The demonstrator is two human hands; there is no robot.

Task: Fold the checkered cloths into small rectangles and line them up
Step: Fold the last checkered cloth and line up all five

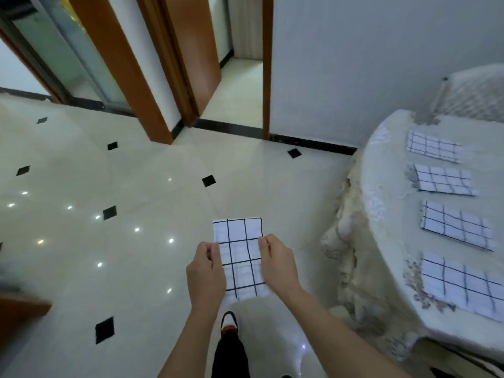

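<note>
A white cloth with dark blue check lines (240, 255), folded into a narrow rectangle, hangs in the air in front of me above the floor. My left hand (206, 274) pinches its left edge and my right hand (278, 264) pinches its right edge. Several folded checkered cloths lie in a row on the table at the right: the farthest cloth (433, 146), then a second cloth (444, 179), a third cloth (457, 224), and the nearest cloth (462, 286).
The round table (381, 203) wears a pale lace-edged cover that hangs down its side. A covered chair (477, 91) stands behind it. Glossy tiled floor (136, 186) with black diamond insets spreads left. Wooden door frames (122, 64) stand ahead. My leg and shoe (229, 323) show below.
</note>
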